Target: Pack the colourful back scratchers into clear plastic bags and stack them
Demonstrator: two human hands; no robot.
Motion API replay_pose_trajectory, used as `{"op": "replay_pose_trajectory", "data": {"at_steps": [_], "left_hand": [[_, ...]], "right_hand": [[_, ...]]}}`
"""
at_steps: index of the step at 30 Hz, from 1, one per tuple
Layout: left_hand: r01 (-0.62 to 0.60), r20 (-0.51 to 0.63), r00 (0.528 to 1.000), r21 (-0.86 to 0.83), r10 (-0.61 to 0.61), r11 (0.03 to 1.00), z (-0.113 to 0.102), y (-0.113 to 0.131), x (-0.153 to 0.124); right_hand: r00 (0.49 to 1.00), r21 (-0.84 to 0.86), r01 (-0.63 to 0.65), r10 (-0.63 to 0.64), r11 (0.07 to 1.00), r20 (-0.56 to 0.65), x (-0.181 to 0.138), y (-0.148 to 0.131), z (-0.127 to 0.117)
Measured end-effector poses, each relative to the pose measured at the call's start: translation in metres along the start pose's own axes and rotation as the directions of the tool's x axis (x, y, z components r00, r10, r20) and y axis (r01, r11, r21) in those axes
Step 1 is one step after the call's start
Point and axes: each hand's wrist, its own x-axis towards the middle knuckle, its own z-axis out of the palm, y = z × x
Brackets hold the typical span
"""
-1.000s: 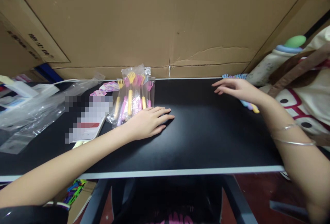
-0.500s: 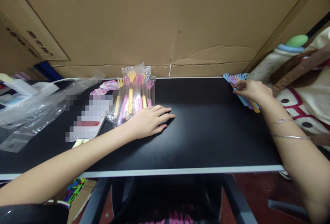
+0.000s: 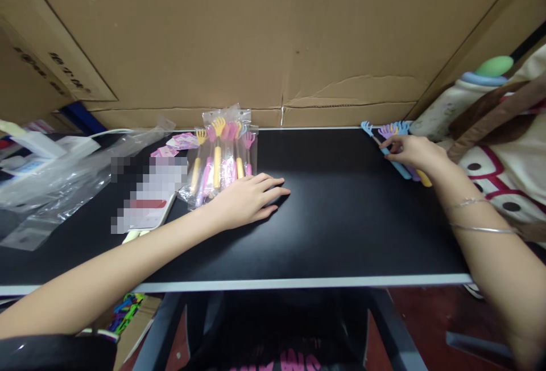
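My right hand (image 3: 420, 153) pinches a blue back scratcher (image 3: 400, 169) at the far right of the black table; its claw-shaped head points to the back left. Right beside it lie other back scratchers, a purple one (image 3: 387, 130) and a yellow one (image 3: 424, 178) among them, partly covered by my hand. My left hand (image 3: 247, 200) rests palm down with fingers spread, holding nothing. Just behind it are clear bags of back scratchers (image 3: 217, 160) with yellow, pink and purple handles; the forearm and hand reach across their lower edge.
Left of the bags lie a phone (image 3: 168, 211), pink printed cards (image 3: 182, 141) and crumpled clear plastic (image 3: 85, 180). A cardboard wall (image 3: 256, 35) stands behind the table. On the right are a bottle-shaped item (image 3: 452, 103) and a patterned bag (image 3: 490, 160).
My right hand has shifted the blue back scratcher slightly left, apart from the heads of the others. The left hand stays in place.
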Motion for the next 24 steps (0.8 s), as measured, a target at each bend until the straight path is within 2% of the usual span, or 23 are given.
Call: {"op": "replay_pose_trajectory", "data": {"at_steps": [9, 17, 24], "left_hand": [[-0.003, 0.009, 1.000, 0.009, 0.003, 1.000, -0.002, 0.000, 0.001], [0.005, 0.022, 1.000, 0.003, -0.005, 1.000, -0.003, 0.000, 0.001], [0.002, 0.014, 1.000, 0.002, -0.002, 1.000, -0.002, 0.000, 0.000]], "right_hand": [[0.986, -0.014, 0.164, -0.163, 0.986, 0.047, -0.006, -0.016, 0.001], [0.932, 0.018, 0.362, -0.362, 0.932, 0.032, -0.019, -0.035, 0.007], [0.911, 0.065, 0.407, -0.410, 0.911, 0.043, -0.046, -0.064, 0.006]]}}
